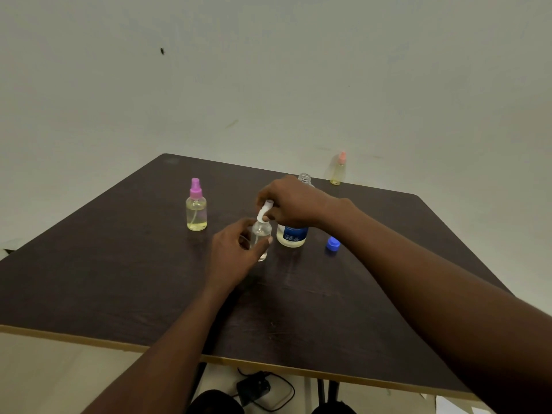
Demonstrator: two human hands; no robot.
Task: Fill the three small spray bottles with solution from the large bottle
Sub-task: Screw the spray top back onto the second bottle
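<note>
The right hand [294,201] covers the middle of the large bottle [292,236], leaving only its neck and base in sight; the label print is too small to read. That hand's fingers hide part of the white spray top [264,209]. The left hand [236,252] wraps the clear spray bottle [263,230], so its fill level cannot be told. The far spray bottle [339,171] is blurred.
</note>
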